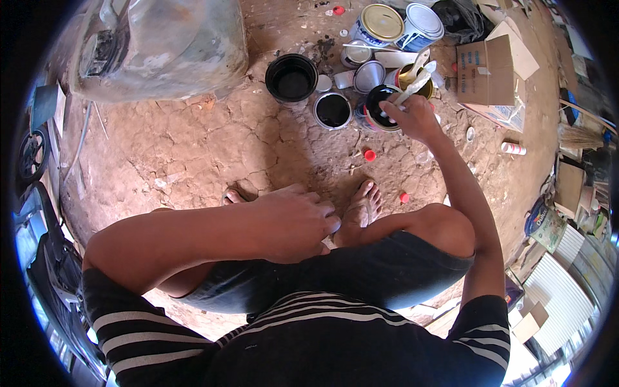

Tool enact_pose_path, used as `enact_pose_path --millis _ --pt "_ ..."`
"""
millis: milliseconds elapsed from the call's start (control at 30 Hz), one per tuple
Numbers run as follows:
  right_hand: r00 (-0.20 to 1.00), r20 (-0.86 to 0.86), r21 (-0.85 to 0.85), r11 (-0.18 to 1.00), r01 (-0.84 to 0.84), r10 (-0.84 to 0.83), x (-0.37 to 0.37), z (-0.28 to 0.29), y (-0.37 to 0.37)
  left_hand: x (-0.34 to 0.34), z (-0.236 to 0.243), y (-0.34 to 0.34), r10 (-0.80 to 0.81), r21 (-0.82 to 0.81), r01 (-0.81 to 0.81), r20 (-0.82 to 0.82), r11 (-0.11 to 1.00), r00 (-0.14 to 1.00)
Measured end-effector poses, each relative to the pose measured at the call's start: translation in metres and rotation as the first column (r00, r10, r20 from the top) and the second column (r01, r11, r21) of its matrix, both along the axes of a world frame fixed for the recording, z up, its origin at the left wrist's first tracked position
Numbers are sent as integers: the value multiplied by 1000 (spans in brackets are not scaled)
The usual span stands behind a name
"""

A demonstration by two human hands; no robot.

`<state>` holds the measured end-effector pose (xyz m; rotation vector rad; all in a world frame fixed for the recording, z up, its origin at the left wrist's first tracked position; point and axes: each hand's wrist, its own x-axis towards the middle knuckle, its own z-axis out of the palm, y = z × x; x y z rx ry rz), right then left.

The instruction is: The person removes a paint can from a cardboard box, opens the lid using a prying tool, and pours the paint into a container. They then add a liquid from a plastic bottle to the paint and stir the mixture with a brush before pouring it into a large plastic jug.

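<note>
My right hand [412, 119] grips a white, paint-smeared stick [414, 87] slanting over an open can of dark paint [379, 102] at the upper centre right. Beside that can are a smaller open can of dark paint [333, 111], a black plastic bucket [290, 82] and a silver-lidded can [369, 76]. Behind my right hand, a can with yellowish contents [408, 75] is partly hidden. My left hand [302, 218] hangs over my lap between my knees, fingers loosely bent and slightly apart, with nothing visible in it.
Lidded paint cans [419, 27], cardboard boxes [485, 68], a black bag [454, 19] and a white tube [513, 148] stand or lie around. A large cloudy plastic container [161, 48] is upper left. Red caps [369, 155] dot the cracked earth floor. Clutter lines both sides.
</note>
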<state>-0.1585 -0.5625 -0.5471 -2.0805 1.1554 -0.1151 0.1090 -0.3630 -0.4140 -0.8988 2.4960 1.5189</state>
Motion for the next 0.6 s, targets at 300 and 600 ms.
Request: enact_pose_path --millis 300,600 --pt "977 -210 -151 987 -57 24 -15 1 -11 1 2 1 21 6 -21 15 1000 1000" --pt "983 -178 -240 971 0 -44 -9 -16 -11 -4 -2 1 13 -19 -13 -12 1000 1000"
